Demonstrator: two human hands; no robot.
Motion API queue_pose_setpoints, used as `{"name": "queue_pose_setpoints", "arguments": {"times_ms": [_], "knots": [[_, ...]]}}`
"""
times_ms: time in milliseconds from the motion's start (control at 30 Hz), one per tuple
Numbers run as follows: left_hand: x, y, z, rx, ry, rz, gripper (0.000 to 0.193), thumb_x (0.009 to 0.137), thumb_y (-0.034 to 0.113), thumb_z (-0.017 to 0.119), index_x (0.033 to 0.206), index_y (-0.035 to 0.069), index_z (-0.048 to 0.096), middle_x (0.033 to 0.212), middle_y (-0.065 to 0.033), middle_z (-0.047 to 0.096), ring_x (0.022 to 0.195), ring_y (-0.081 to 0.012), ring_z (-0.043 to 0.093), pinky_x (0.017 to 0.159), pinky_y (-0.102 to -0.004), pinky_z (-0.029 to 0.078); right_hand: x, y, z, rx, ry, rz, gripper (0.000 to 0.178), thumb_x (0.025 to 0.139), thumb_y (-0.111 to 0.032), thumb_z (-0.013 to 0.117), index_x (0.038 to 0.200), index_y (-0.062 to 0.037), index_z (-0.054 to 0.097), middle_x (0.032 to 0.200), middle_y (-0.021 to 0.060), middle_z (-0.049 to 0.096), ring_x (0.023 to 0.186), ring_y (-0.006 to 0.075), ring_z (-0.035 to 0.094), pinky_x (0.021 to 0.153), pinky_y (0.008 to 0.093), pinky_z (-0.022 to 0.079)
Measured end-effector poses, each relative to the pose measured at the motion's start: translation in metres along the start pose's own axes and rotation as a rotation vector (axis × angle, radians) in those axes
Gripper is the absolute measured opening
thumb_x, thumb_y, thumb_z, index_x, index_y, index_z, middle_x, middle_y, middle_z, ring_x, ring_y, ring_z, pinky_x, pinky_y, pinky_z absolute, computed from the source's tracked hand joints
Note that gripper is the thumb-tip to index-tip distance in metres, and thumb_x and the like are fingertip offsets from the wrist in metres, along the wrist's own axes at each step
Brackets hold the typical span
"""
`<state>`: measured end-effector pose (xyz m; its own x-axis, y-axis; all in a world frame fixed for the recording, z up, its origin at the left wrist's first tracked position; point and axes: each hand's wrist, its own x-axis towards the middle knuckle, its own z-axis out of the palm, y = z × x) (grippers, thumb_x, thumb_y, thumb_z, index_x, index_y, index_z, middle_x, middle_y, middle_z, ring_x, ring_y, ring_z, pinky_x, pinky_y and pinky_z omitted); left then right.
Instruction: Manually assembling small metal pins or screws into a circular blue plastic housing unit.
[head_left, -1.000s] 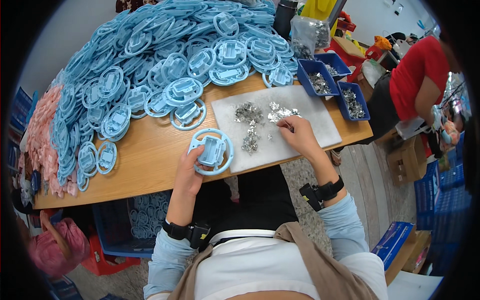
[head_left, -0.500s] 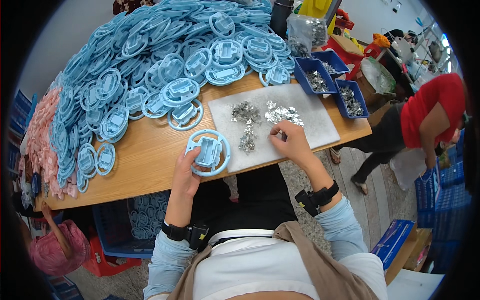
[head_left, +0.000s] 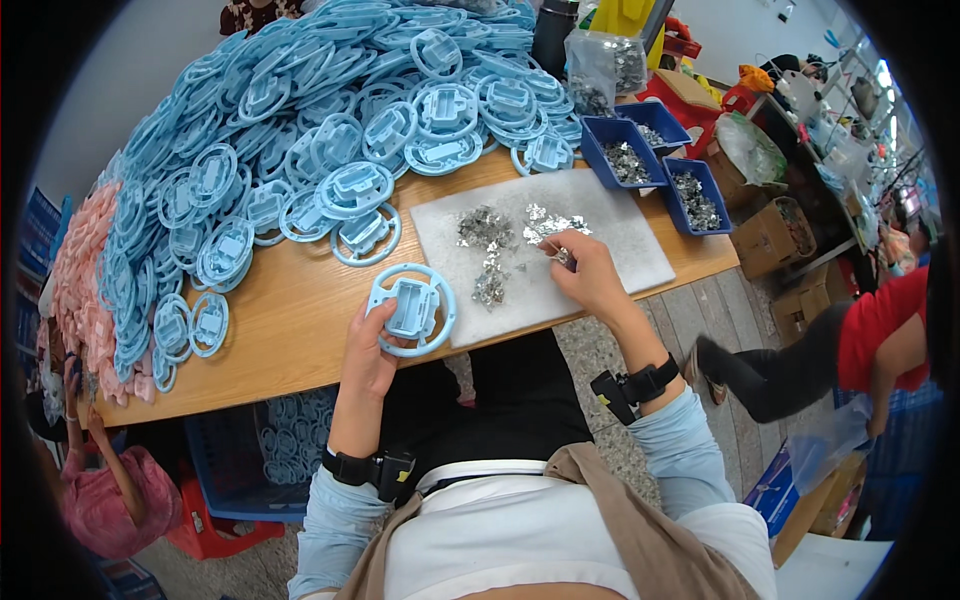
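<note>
My left hand (head_left: 371, 352) is closed on the lower left rim of a light blue plastic toy steering wheel (head_left: 413, 311), its hollow box-shaped middle turned up. Over the white foam mat (head_left: 610, 200), my right hand (head_left: 588, 272) bends down with thumb and fingertips pinched at the near edge of a pile of shiny small metal pieces (head_left: 553, 222). What the fingertips hold is too small to make out. On the mat's left part lie a greyer pile of metal pieces (head_left: 485, 228) and a smaller cluster (head_left: 490, 284) nearer me.
A big heap of blue steering wheels (head_left: 340, 140) covers the table's far left, beside pink parts (head_left: 85, 270). Blue bins (head_left: 697, 200) of metal pieces and a dark bottle (head_left: 552, 38) stand far right. One person in red (head_left: 885, 335) is at right, another in pink (head_left: 125, 500) at lower left.
My right hand has shifted slightly up the mat to the shiny pile's near edge. My left hand keeps hold of the steering wheel. The person in red has moved toward the lower right.
</note>
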<state>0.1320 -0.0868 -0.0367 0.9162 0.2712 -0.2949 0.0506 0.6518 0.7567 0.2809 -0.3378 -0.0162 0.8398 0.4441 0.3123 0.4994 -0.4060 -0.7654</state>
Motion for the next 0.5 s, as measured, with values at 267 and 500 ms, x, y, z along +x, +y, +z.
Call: {"name": "queue_pose_setpoints", "arguments": {"times_ms": [267, 500], "knots": [[-0.001, 0.0, 0.002, -0.002, 0.005, 0.007, 0.028, 0.084, 0.015, 0.057, 0.109, 0.003, 0.05, 0.096, -0.0061, 0.06, 0.083, -0.014, 0.061, 0.068, -0.0277, 0.053, 0.0, 0.004, 0.013, -0.164, -0.093, -0.152, 0.014, 0.071, -0.006, 0.062, 0.085, -0.0028, 0.064, 0.074, 0.0073, 0.058, 0.064, 0.0164, 0.054, 0.058, 0.0264, 0.043], [-0.003, 0.001, 0.003, -0.016, -0.005, 0.024, 0.032, 0.084, 0.015, 0.057, 0.112, 0.001, 0.049, 0.097, -0.0069, 0.059, 0.084, -0.0154, 0.061, 0.07, -0.0295, 0.053, 0.005, -0.003, 0.013, -0.109, -0.152, -0.11, 0.009, 0.07, -0.007, 0.063, 0.078, -0.0026, 0.062, 0.072, 0.0077, 0.058, 0.062, 0.0186, 0.054, 0.056, 0.0273, 0.043]]}}
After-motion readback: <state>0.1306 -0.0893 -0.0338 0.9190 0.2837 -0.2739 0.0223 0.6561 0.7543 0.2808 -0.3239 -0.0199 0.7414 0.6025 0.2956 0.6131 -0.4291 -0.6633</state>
